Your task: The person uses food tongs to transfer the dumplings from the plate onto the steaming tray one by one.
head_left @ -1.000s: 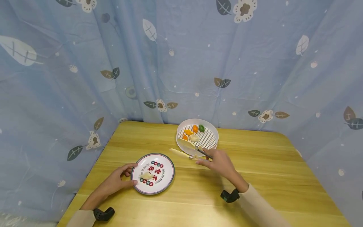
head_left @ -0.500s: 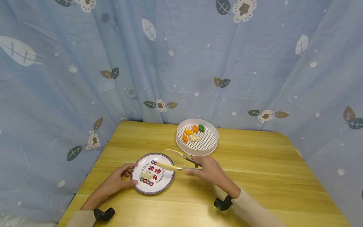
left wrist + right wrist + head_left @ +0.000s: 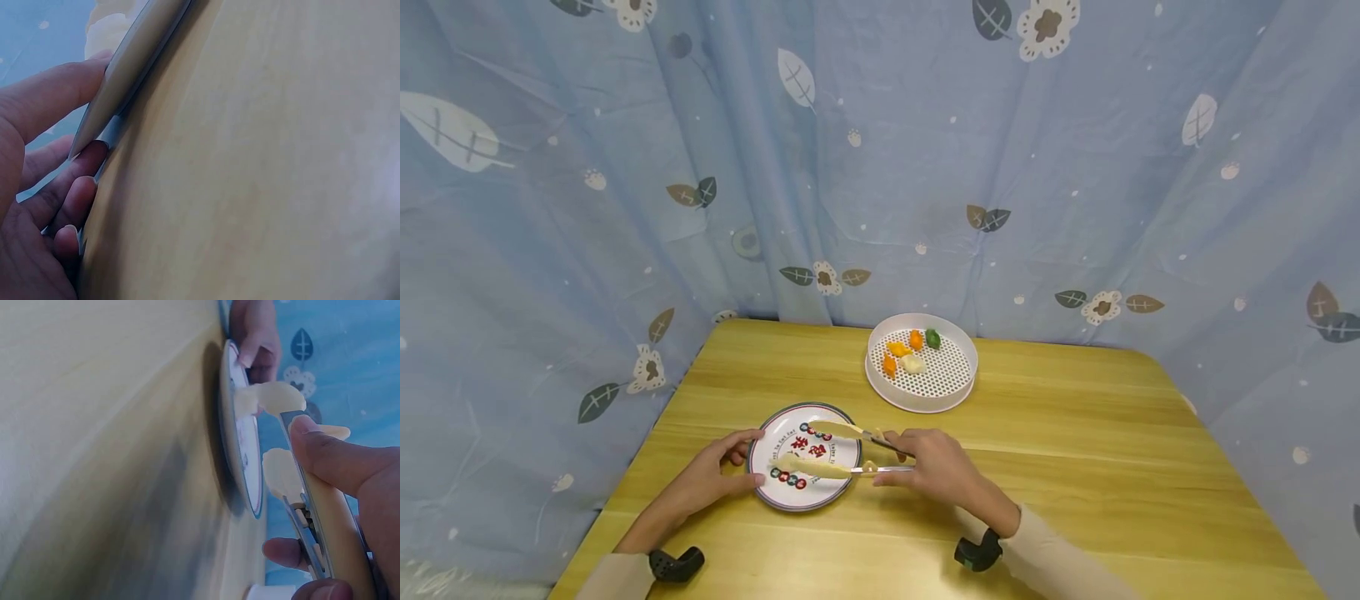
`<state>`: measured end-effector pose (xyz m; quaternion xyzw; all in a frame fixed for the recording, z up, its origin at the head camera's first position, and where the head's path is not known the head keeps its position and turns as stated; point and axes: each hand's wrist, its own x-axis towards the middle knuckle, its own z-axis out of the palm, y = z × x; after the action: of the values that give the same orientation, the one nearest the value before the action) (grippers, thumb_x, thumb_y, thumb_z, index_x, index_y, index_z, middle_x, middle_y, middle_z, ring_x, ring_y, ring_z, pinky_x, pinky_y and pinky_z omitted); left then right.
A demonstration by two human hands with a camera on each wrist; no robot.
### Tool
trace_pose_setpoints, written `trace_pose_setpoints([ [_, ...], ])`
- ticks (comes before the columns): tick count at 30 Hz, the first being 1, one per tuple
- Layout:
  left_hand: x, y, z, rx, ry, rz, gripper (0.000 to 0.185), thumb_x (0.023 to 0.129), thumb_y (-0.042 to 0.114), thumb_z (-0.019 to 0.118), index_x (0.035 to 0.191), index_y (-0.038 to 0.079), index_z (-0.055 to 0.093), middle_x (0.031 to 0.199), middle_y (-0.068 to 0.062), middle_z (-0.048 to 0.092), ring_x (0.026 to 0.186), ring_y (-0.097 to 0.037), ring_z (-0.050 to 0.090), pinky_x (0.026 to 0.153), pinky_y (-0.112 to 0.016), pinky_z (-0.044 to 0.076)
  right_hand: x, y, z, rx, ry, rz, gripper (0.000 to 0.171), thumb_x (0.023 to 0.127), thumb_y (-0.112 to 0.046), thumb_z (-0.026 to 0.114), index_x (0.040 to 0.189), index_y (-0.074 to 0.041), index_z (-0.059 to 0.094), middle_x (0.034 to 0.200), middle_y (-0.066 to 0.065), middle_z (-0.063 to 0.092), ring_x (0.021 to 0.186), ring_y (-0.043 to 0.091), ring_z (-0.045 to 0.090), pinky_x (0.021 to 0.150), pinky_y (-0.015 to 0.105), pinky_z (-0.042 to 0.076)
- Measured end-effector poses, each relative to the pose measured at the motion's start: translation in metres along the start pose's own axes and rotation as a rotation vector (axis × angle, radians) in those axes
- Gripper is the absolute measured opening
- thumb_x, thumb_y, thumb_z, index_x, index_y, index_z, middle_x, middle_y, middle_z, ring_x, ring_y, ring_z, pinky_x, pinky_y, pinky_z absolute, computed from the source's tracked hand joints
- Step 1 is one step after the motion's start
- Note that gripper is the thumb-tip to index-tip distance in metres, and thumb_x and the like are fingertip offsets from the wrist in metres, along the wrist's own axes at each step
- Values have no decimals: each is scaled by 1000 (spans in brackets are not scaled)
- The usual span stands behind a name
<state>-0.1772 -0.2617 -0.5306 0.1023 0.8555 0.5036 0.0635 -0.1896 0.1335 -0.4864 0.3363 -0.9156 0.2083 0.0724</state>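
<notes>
A pale dumpling [image 3: 790, 463] is seen on the printed plate [image 3: 837, 487], between cream-tipped tongs [image 3: 831, 469]. The tongs are gripped by the right hand [image 3: 934, 467]. The plate's rim is held by the curled left hand [image 3: 711, 477].

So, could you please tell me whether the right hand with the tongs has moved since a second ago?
Yes. The right hand has carried the tongs away from the white strainer tray, leftward and nearer, so the tips now sit over the patterned plate.
</notes>
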Motion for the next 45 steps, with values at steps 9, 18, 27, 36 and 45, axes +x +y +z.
trace_pose_setpoints([
  [9,-1,0,0,4,-8,3,70,83,26,89,143,9,57,113,-10,57,99,-25,48,84,-30,41,0,-8,12,-14,-10,-44,68,85,-64,74,131,-15,73,80,-10,64,63,1,48,57,21,42],
  [18,-2,-1,-2,7,-9,9,70,84,27,88,144,9,56,113,-11,57,99,-25,48,82,-30,42,4,-11,21,-27,-22,-24,67,84,-65,74,133,-18,72,78,-14,59,63,1,46,55,20,39],
  [27,-2,-2,-1,-13,-14,20,69,84,25,88,144,8,56,113,-11,57,98,-26,48,82,-30,42,5,-13,24,-3,30,-51,56,88,-60,72,130,-22,74,97,-9,75,69,0,53,56,21,42],
  [36,-1,0,-1,-9,-12,15,70,84,25,88,144,8,56,113,-11,57,99,-26,48,83,-30,42,2,-10,26,-20,58,-60,56,90,-60,71,130,-21,74,106,-7,76,80,2,65,62,26,51],
  [45,-1,1,0,-6,1,-1,71,82,26,89,143,9,57,113,-10,58,100,-25,48,85,-30,41,1,-8,17,10,115,-69,56,87,-57,75,125,-16,77,89,-6,75,61,1,48,53,20,39],
])
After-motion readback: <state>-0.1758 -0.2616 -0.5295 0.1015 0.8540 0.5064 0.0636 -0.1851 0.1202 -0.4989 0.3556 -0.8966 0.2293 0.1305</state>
